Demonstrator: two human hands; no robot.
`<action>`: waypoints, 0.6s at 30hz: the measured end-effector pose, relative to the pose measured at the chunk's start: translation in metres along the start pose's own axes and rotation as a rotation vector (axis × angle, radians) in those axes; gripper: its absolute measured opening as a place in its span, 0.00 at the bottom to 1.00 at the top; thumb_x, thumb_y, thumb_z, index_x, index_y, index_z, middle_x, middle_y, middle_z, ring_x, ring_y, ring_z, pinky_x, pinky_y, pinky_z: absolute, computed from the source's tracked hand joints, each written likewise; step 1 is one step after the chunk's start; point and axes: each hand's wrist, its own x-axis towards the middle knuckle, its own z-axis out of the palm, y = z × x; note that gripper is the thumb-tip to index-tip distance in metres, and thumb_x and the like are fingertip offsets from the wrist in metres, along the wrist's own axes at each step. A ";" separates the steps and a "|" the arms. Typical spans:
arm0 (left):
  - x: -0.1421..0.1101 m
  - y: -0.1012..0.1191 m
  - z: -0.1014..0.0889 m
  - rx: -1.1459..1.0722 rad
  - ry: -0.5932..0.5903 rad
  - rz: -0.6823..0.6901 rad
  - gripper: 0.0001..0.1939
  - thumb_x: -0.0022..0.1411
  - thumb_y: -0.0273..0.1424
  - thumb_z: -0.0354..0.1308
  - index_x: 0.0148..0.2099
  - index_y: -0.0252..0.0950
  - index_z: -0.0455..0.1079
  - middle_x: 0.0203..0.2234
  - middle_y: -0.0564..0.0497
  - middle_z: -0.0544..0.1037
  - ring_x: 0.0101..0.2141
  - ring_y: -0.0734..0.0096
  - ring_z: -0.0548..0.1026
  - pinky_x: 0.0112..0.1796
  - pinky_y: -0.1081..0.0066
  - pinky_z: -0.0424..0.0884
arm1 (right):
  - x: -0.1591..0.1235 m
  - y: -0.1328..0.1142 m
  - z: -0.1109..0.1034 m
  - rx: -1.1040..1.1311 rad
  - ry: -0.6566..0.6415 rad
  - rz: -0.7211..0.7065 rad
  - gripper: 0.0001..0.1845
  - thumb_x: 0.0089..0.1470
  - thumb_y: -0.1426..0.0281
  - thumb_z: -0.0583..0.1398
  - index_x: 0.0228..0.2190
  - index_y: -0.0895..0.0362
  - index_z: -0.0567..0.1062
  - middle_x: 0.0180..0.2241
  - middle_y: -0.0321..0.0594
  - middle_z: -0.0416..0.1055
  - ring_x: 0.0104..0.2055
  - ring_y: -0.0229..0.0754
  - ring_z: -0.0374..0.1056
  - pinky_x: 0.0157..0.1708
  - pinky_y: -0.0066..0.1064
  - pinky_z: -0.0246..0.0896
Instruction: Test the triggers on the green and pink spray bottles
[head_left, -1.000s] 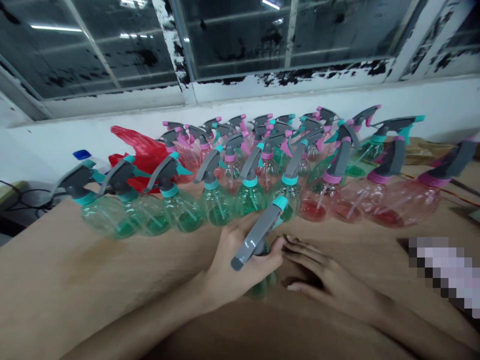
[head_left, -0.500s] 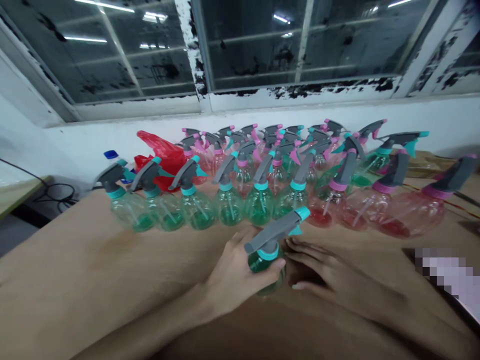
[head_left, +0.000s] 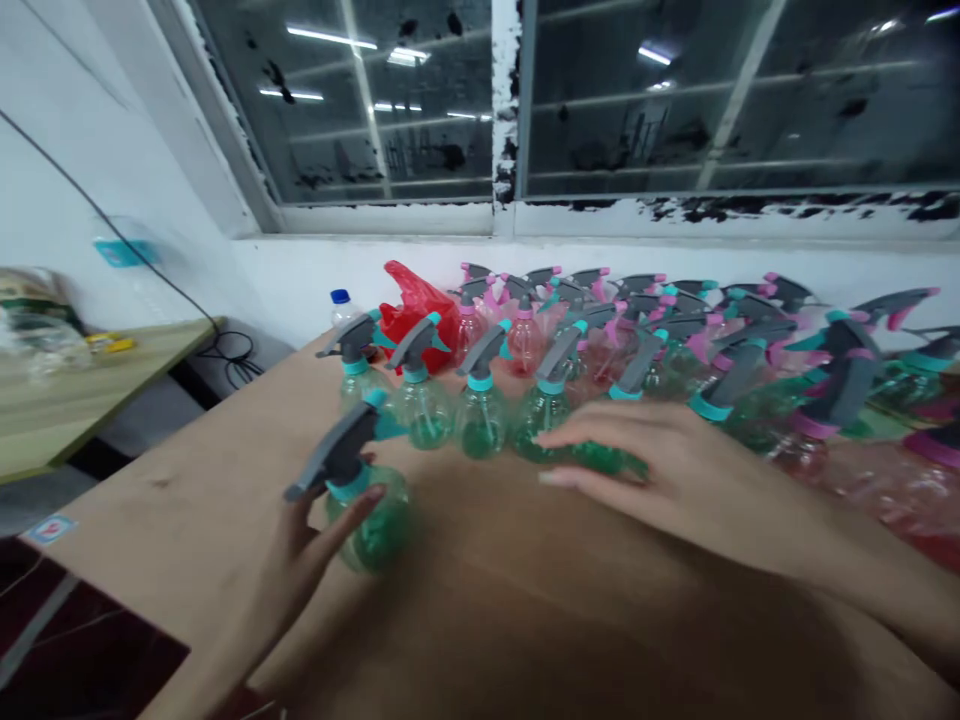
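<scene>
My left hand [head_left: 300,560] is wrapped round a green spray bottle [head_left: 371,515] with a grey trigger head and teal collar, standing upright on the brown table [head_left: 525,620] left of centre. My right hand [head_left: 660,465] lies flat, fingers stretched out to the left, against the bases of the front row of green spray bottles [head_left: 480,415]. It holds nothing. Behind that row stand several pink and green spray bottles [head_left: 675,340] reaching to the wall.
A red plastic bag [head_left: 416,305] and a blue-capped bottle [head_left: 343,305] sit at the back left of the table. A second table [head_left: 82,400] with clutter stands at the left, a black cable beside it. White wall and windows run behind.
My left hand has carried the green spray bottle leftward, toward the left end of the front row. My right hand has shifted up against the row. The view has swung left.
</scene>
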 end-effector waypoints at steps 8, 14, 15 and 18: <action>0.062 -0.078 -0.046 -0.089 0.225 -0.004 0.17 0.50 0.46 0.58 0.34 0.38 0.68 0.36 0.48 0.75 0.43 0.48 0.71 0.45 0.50 0.66 | 0.165 -0.035 0.016 -0.156 0.082 -0.335 0.20 0.57 0.62 0.54 0.44 0.64 0.71 0.44 0.45 0.69 0.48 0.49 0.62 0.47 0.39 0.51; 0.119 -0.113 -0.043 -0.079 0.204 0.081 0.15 0.57 0.40 0.57 0.40 0.35 0.67 0.37 0.48 0.74 0.41 0.57 0.71 0.45 0.56 0.67 | 0.241 -0.046 0.057 -0.192 -0.123 -0.342 0.29 0.52 0.55 0.56 0.49 0.61 0.68 0.50 0.51 0.65 0.52 0.53 0.58 0.49 0.42 0.46; 0.125 -0.116 -0.041 -0.075 0.198 0.092 0.14 0.59 0.38 0.56 0.43 0.34 0.67 0.39 0.47 0.73 0.42 0.59 0.71 0.45 0.57 0.68 | 0.248 -0.047 0.063 -0.190 -0.144 -0.340 0.29 0.51 0.54 0.57 0.48 0.62 0.68 0.49 0.51 0.66 0.52 0.53 0.58 0.48 0.42 0.47; 0.140 -0.122 -0.038 -0.064 0.170 0.111 0.15 0.63 0.33 0.53 0.50 0.33 0.64 0.46 0.45 0.70 0.42 0.62 0.72 0.41 0.58 0.71 | 0.264 -0.047 0.076 -0.181 -0.203 -0.346 0.28 0.49 0.56 0.60 0.46 0.62 0.71 0.45 0.50 0.70 0.50 0.52 0.62 0.46 0.40 0.49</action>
